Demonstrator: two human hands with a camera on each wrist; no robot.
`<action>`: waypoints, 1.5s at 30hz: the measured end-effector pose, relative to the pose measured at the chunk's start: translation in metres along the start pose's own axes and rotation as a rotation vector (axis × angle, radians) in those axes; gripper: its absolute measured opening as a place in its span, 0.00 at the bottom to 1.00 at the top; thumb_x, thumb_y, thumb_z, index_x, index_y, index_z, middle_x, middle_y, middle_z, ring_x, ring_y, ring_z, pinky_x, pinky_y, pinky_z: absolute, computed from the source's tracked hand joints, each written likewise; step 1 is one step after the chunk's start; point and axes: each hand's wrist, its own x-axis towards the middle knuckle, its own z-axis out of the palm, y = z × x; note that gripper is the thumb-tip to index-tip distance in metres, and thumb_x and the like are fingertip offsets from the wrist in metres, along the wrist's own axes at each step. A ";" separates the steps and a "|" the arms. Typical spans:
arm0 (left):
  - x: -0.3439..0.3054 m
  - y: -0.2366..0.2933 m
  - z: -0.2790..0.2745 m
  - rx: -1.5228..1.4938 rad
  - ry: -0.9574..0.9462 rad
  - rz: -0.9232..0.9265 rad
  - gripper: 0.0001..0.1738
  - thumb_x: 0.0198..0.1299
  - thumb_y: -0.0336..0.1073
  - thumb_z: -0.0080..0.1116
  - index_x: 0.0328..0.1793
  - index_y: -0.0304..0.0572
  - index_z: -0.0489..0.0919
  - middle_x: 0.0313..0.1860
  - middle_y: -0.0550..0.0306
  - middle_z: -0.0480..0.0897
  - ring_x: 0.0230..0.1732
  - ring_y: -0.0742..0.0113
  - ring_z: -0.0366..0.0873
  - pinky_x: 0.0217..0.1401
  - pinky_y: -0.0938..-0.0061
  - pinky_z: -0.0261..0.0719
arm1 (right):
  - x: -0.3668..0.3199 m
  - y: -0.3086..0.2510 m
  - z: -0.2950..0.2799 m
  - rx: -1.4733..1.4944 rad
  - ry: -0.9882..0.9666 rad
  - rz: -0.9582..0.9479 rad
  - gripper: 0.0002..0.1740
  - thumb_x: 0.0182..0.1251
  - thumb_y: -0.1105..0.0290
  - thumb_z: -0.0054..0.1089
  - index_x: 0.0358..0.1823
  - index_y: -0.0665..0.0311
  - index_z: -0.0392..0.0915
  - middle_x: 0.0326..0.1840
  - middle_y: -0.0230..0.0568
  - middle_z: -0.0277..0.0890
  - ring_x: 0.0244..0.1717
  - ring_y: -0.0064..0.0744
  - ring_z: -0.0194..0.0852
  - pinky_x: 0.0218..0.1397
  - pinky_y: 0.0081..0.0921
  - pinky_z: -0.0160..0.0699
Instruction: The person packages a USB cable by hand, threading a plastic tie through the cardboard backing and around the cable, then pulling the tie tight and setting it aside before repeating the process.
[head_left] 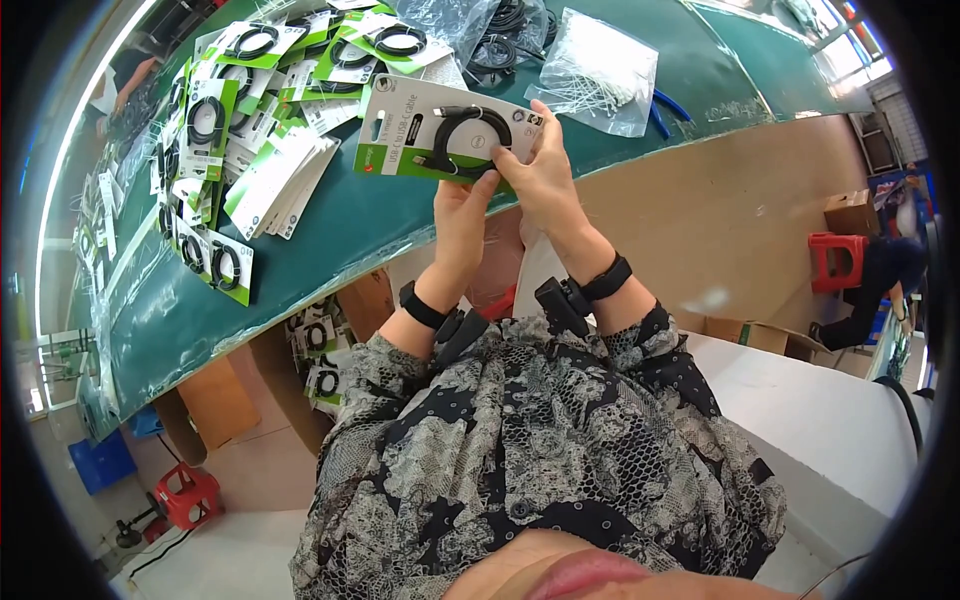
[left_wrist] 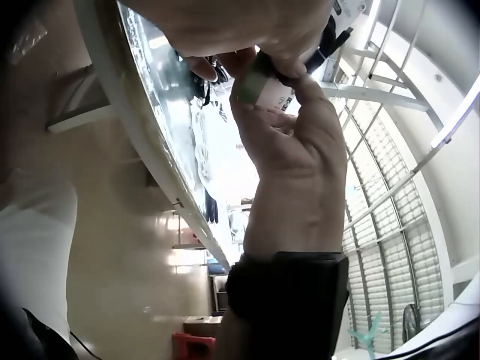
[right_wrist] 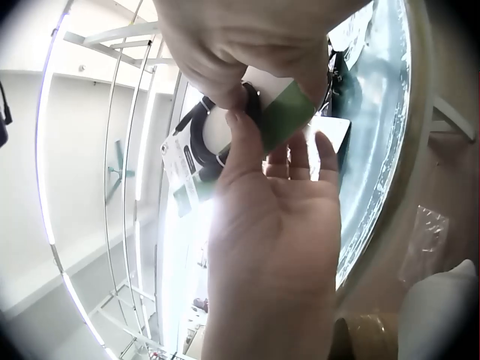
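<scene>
A green and white card package [head_left: 405,135] with a coiled black USB cable [head_left: 440,140] on its front is held tilted above the table's near edge. My left hand [head_left: 462,225] grips its lower edge, thumb in front and fingers behind. At the right end, my right hand [head_left: 548,185] holds the package with the thumb on the coil and a finger at the top corner. Part of the card's green area [right_wrist: 289,116] and the black coil [right_wrist: 199,139] show in the right wrist view. Hands hide much of the card [left_wrist: 256,81] in the left wrist view.
Many packaged cables [head_left: 207,120] lie piled on the green table [head_left: 300,265] at left, beside a fanned stack of cards [head_left: 285,180]. Bagged white ties [head_left: 600,75], blue-handled pliers [head_left: 660,115] and bagged black cables [head_left: 495,55] lie behind. Another person [head_left: 880,285] is at far right.
</scene>
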 end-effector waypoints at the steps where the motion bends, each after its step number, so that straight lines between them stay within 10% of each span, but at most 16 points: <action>1: 0.002 0.001 0.002 0.007 -0.005 0.032 0.22 0.64 0.27 0.56 0.64 0.37 0.66 0.57 0.58 0.75 0.55 0.72 0.73 0.57 0.77 0.73 | 0.000 0.001 0.000 0.037 0.001 0.006 0.44 0.60 0.77 0.61 0.72 0.72 0.43 0.57 0.49 0.67 0.53 0.31 0.71 0.53 0.23 0.74; 12: 0.001 -0.002 -0.003 0.179 -0.054 0.115 0.17 0.68 0.30 0.51 0.61 0.38 0.70 0.56 0.59 0.75 0.54 0.72 0.73 0.56 0.76 0.73 | -0.004 -0.002 -0.003 -0.016 0.053 0.024 0.44 0.61 0.74 0.63 0.71 0.78 0.43 0.52 0.46 0.68 0.53 0.31 0.71 0.52 0.25 0.74; 16: 0.002 -0.002 -0.003 0.121 -0.023 0.108 0.16 0.69 0.32 0.51 0.61 0.36 0.70 0.54 0.58 0.76 0.52 0.73 0.74 0.53 0.78 0.74 | 0.003 0.016 -0.011 -0.210 0.137 -0.198 0.39 0.60 0.73 0.65 0.69 0.71 0.55 0.49 0.44 0.70 0.51 0.32 0.72 0.51 0.24 0.74; 19: -0.001 0.000 0.000 0.029 -0.036 0.024 0.17 0.69 0.33 0.51 0.61 0.35 0.70 0.53 0.58 0.77 0.51 0.74 0.74 0.52 0.79 0.75 | 0.010 -0.012 -0.023 -0.526 0.205 -0.752 0.27 0.58 0.74 0.66 0.61 0.64 0.71 0.46 0.41 0.71 0.47 0.31 0.73 0.48 0.23 0.74; 27: -0.009 -0.004 0.004 -0.107 -0.027 -0.102 0.18 0.69 0.32 0.51 0.62 0.36 0.68 0.54 0.58 0.76 0.51 0.74 0.74 0.53 0.78 0.74 | 0.008 0.000 -0.016 -0.239 0.080 -0.459 0.14 0.58 0.80 0.60 0.46 0.63 0.82 0.46 0.37 0.72 0.45 0.30 0.72 0.45 0.23 0.74; 45: -0.012 -0.028 -0.011 0.077 -0.117 -0.123 0.17 0.69 0.30 0.48 0.63 0.35 0.67 0.56 0.55 0.75 0.55 0.70 0.74 0.58 0.72 0.75 | 0.003 0.015 -0.035 -0.432 -0.108 -0.312 0.23 0.58 0.81 0.57 0.55 0.55 0.80 0.43 0.37 0.69 0.42 0.26 0.70 0.43 0.20 0.74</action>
